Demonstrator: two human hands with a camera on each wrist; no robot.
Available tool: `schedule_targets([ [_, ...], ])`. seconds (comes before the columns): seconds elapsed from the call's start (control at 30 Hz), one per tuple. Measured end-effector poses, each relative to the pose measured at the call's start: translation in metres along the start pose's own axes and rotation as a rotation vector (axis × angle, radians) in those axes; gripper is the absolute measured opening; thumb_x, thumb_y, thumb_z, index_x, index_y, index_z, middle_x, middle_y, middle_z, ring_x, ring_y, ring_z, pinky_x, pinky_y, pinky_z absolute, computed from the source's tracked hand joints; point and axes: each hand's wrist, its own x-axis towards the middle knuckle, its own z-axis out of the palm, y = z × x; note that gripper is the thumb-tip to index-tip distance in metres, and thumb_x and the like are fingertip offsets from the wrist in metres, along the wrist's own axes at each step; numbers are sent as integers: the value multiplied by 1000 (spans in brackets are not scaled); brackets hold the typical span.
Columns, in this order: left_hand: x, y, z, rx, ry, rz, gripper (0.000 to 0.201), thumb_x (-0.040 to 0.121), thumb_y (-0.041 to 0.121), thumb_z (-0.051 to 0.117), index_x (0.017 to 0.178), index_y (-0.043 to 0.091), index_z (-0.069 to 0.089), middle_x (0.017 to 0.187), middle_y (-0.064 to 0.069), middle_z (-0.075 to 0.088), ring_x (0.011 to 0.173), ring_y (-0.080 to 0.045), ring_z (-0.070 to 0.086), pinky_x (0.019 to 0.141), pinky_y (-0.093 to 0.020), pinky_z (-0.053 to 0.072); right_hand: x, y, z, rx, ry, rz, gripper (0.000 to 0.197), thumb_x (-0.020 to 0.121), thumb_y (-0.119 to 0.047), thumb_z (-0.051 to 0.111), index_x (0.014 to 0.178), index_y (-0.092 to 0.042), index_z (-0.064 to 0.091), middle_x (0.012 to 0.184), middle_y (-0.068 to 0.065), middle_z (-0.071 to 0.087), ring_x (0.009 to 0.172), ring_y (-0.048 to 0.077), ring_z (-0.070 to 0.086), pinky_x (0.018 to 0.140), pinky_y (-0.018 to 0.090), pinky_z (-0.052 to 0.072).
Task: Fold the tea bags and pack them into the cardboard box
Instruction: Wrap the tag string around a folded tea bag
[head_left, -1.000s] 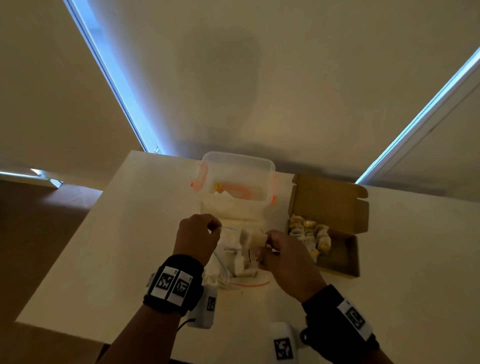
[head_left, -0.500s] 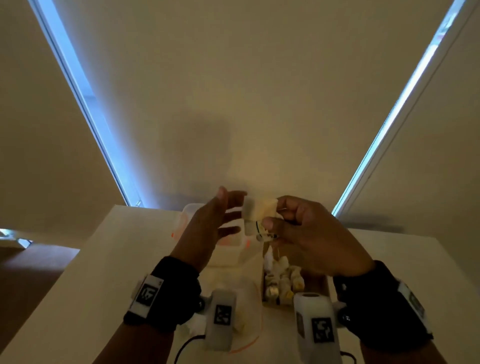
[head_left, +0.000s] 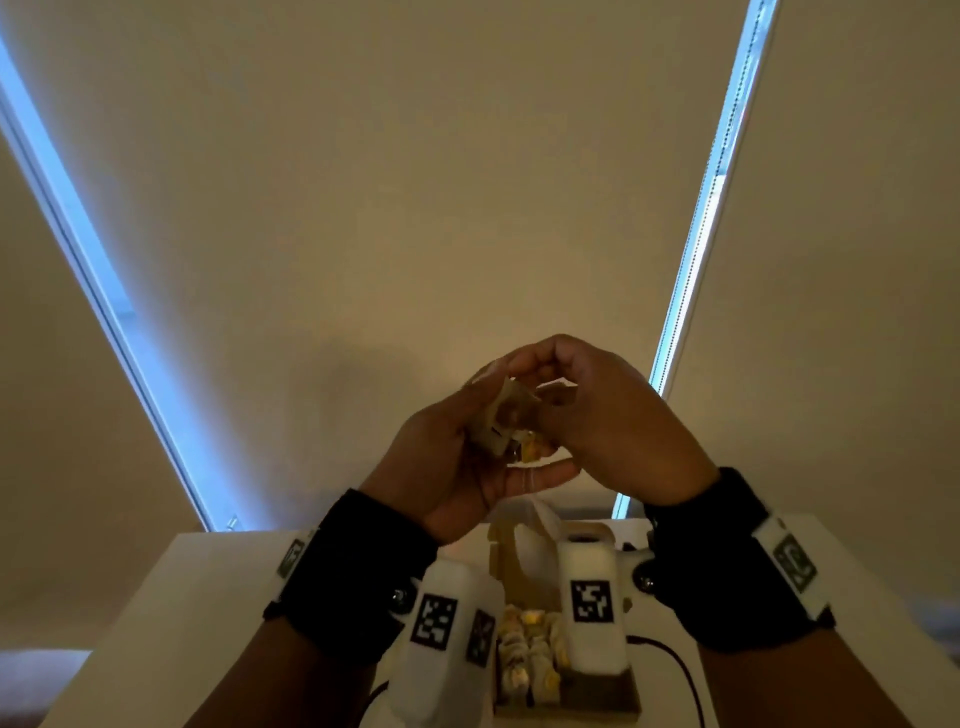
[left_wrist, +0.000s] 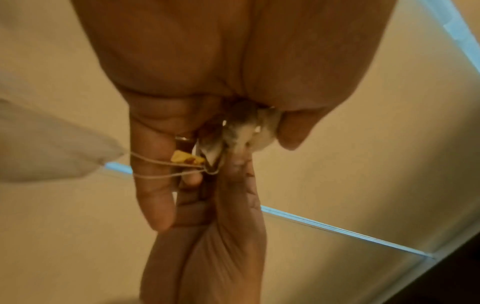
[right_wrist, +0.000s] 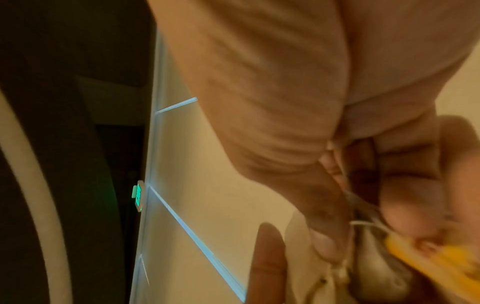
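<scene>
a: beige blinds (head_left: 415, 208) fill the background, with thin blue strips of light at their edges; a pale counter (head_left: 156, 613) sits low in the head view.

b: and the hands?

a: both are raised in front of the blinds, well above the counter, pressed close together. the left hand (head_left: 447, 457) is palm-up with its fingers curled under a tea bag (head_left: 501, 415), and the right hand (head_left: 608, 421) curls over it from the other side, fingertips pinching it. so both have hold of the same bag.

b: what state is the bag in?

a: crumpled. the left wrist view shows it bunched between thumb and fingers (left_wrist: 249, 129), with its string (left_wrist: 161, 162) looped twice round a left finger (left_wrist: 150, 174) and a yellow tag (left_wrist: 185, 159) tucked by the bag. the right wrist view shows the tag (right_wrist: 428, 261) large and blurred beside the bag.

b: the box?

a: the box (head_left: 571, 696) lies open on the counter below the hands, between the two wrists. folded bags (head_left: 530, 654) lie in it in rows, some showing yellow. its lid (head_left: 530, 545) stands up at the far side.

b: anything else?

a: black wristbands (head_left: 353, 577) with white camera units (head_left: 441, 639) bearing square black markers, and a dark cable (head_left: 675, 665) trailing on the counter by the box. a green lit sign (right_wrist: 137, 195) shows on the wall in the right wrist view.
</scene>
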Motion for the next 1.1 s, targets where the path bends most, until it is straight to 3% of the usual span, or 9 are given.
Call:
schedule_targets([
  [0.1, 9, 4, 7, 22, 57, 52, 44, 109, 25, 35, 145, 8, 53, 145, -17, 56, 122, -33, 59, 93, -42, 58, -2, 5, -5, -70, 114, -41, 20, 86, -19, 76, 95, -35, 67, 94, -19, 71, 87, -3, 67, 68, 10, 52],
  [0.2, 15, 6, 10, 29, 149, 82, 39, 107, 20, 41, 134, 1, 61, 134, -21, 64, 111, -29, 67, 83, -30, 62, -3, 3, -15, -75, 218, -31, 10, 91, -28, 72, 99, -34, 68, 97, -20, 69, 90, -8, 61, 67, 2, 45],
  [0.4, 20, 8, 10, 206, 191, 36, 35, 102, 26, 51, 114, -1, 69, 105, -18, 69, 86, -24, 70, 68, -25, 60, -2, 1, -28, -137, 80, -71, 16, 86, -38, 76, 102, -40, 74, 92, -16, 70, 83, 7, 63, 73, 18, 49],
  [0.57, 24, 12, 12, 213, 205, -39, 50, 101, 45, 51, 108, -1, 68, 93, -15, 70, 76, -23, 67, 61, -26, 59, 4, 12, -28, -192, 103, -107, 14, 90, -19, 72, 86, -33, 75, 83, -19, 73, 81, 10, 66, 79, 29, 54],
  [0.67, 26, 12, 11, 156, 215, -58, 54, 99, 51, 50, 104, 1, 68, 94, -15, 68, 72, -21, 61, 56, -26, 57, 7, 15, -28, -169, 132, -104, 15, 93, -17, 67, 87, -29, 71, 82, -16, 71, 82, 8, 66, 78, 21, 54],
  [0.83, 30, 10, 8, 171, 177, -72, 64, 98, 64, 40, 102, 12, 77, 65, -4, 54, 68, -20, 57, 56, -27, 51, 10, 12, -22, -211, -30, -137, 24, 84, -29, 79, 105, -37, 69, 95, -19, 68, 81, 8, 60, 73, 12, 49],
  [0.9, 32, 9, 9, 178, 145, -100, 70, 95, 70, 35, 109, 14, 74, 63, -2, 53, 68, -21, 56, 55, -27, 50, 12, 15, -21, -213, -25, -134, 18, 84, -25, 78, 98, -36, 72, 90, -19, 69, 78, 11, 61, 74, 17, 50],
  [0.97, 33, 9, 7, 200, 152, -117, 70, 92, 72, 37, 98, 12, 72, 71, -4, 58, 69, -21, 57, 54, -27, 52, 15, 19, -22, -199, 14, -130, 15, 86, -18, 76, 91, -33, 73, 86, -16, 71, 77, 13, 64, 79, 26, 54],
  [1.1, 34, 9, -1, 210, 217, -94, 47, 94, 59, 51, 90, 16, 68, 86, -7, 59, 70, -19, 57, 54, -24, 51, 18, 20, -25, 50, 107, -59, 6, 88, -15, 75, 91, -20, 72, 83, -2, 75, 77, 14, 70, 70, 23, 54],
])
